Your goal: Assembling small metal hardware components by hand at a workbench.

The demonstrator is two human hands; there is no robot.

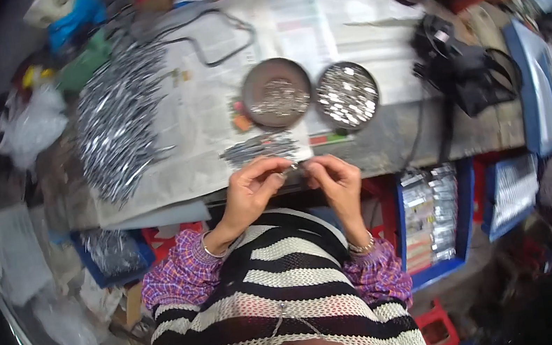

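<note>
My left hand (251, 193) and my right hand (338, 181) meet just in front of the table's near edge, both with fingers pinched. Between their fingertips is a tiny shiny metal piece (294, 166); its kind is too small and blurred to tell. Right beyond the hands lies a small heap of slim metal pieces (260, 148). Farther back stand two round dishes side by side. The left, brown dish (259, 78) holds small silvery parts, and the right, dark-rimmed dish (375, 88) is full of shiny rounded metal parts.
A large heap of slim silvery metal pieces (117, 124) covers the table's left side. A black cord (204, 38) curls behind it. At the right are a black bag (473, 70) and a blue crate (414, 280) of packed parts. A red stool (437, 326) stands on the floor.
</note>
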